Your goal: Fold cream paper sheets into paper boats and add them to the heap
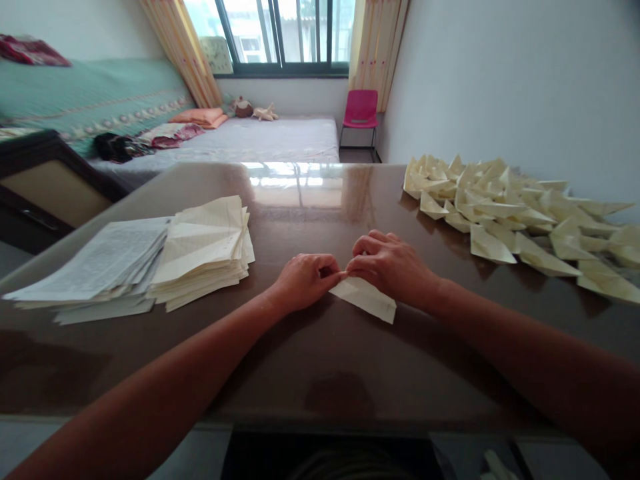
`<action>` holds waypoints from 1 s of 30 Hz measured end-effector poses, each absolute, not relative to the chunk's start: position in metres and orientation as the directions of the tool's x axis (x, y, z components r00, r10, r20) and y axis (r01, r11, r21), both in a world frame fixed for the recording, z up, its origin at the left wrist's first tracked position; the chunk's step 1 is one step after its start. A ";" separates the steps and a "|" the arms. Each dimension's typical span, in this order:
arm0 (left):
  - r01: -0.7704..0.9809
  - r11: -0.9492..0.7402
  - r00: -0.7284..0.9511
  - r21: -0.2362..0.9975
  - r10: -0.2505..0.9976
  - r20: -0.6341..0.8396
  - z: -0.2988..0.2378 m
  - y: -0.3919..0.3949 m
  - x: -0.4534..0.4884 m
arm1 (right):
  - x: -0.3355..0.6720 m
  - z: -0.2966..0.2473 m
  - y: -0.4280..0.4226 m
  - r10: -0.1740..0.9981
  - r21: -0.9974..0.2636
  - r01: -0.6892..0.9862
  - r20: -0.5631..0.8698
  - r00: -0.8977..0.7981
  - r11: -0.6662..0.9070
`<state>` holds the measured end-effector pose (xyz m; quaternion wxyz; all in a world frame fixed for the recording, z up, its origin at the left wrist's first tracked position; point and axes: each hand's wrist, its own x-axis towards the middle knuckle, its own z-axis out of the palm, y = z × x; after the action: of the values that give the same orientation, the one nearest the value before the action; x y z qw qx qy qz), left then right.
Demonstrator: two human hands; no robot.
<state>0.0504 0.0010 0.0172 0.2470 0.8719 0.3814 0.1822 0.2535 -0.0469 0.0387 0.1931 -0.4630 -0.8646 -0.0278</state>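
A folded strip of cream paper (367, 300) lies near the middle of the brown table (280, 360), its lower right end showing below my fingers. My left hand (307, 280) is closed in a pinch at the paper's upper left end. Right against it, my right hand (387, 263) pinches the same paper from above, fingers curled. The fingertips of both hands meet there and hide the part between them.
Left on the table stand a stack of lined cream sheets (200, 247) and a stack of printed sheets (100, 263). Many folded paper boats (500, 207) crowd the right side by the wall. Beyond the table are a bed (280, 137) and a pink chair (361, 110).
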 end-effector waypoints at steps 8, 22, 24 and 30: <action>0.492 -0.618 0.648 0.614 0.730 0.216 0.014 0.018 0.041 | 0.264 0.028 -0.032 0.808 -0.522 0.685 0.564 -0.170 0.509; 0.462 -0.887 0.855 -0.020 0.439 0.276 0.023 0.024 0.025 | 0.286 0.004 -0.013 0.781 -0.387 0.679 0.335 -0.527 0.624; 0.448 -0.893 0.867 -0.041 0.423 0.263 0.020 0.024 0.026 | 0.288 0.003 -0.012 0.762 -0.376 0.663 0.327 -0.559 0.648; 0.410 -0.909 0.896 -0.078 0.386 0.218 0.019 0.024 0.027 | 0.289 0.003 -0.009 0.774 -0.413 0.655 0.304 -0.555 0.632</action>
<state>0.0265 0.0239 0.0187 -0.0609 0.9718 0.2047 0.0995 0.2895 -0.0089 0.0030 0.2336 -0.4095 -0.8727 0.1272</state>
